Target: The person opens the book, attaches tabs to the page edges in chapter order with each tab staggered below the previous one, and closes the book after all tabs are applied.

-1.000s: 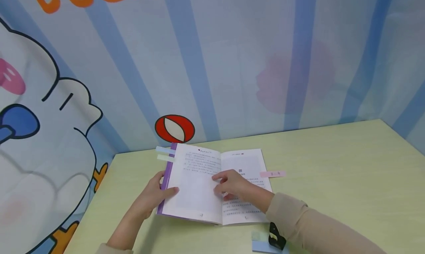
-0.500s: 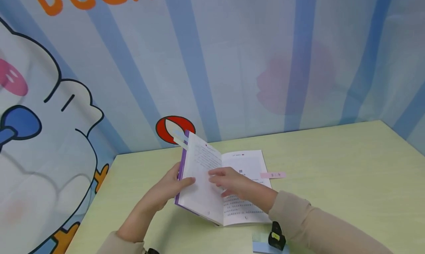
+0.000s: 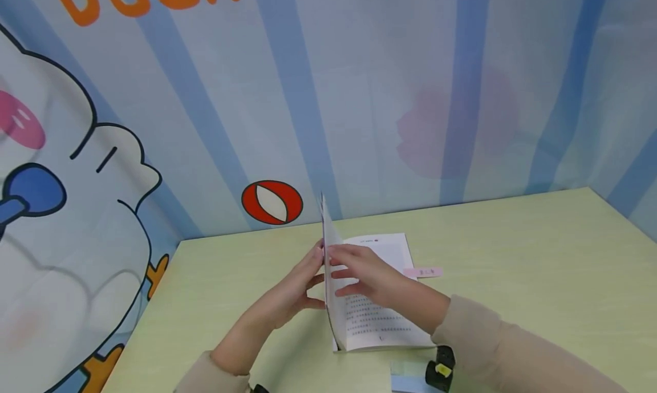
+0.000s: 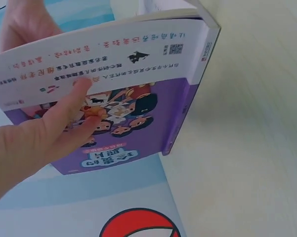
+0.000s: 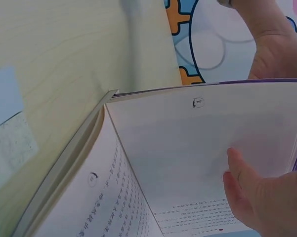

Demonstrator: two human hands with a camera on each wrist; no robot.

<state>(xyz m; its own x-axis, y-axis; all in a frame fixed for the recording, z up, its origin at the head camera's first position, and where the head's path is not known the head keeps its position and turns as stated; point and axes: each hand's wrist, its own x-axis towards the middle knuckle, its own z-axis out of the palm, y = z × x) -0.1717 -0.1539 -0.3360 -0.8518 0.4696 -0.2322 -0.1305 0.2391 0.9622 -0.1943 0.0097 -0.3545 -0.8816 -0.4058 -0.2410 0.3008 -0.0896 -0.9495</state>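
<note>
An open book (image 3: 380, 319) stands on the table with its left half raised almost upright and its right half lying flat. My left hand (image 3: 295, 290) is on the outer side of the raised half. In the left wrist view its extended fingers (image 4: 69, 106) press against the purple-and-white illustrated cover (image 4: 153, 113). On the inner side, my right hand (image 3: 366, 276) has its fingers extended at the raised page; the right wrist view shows these fingers (image 5: 237, 168) at the mostly blank page (image 5: 173, 143). Whether they touch it is unclear. A pink tab (image 3: 426, 272) sticks out of the right half.
Pale blue and greenish sticky notes (image 3: 410, 381) lie on the table (image 3: 523, 267) near its front, beside the right wrist's black strap device (image 3: 440, 370). A printed cartoon backdrop (image 3: 380, 96) rises behind the table's back edge.
The book's left half has swung up from lying open to nearly upright. My left hand has moved right with it, its thumb leaving the inner page. The right hand's fingers have spread.
</note>
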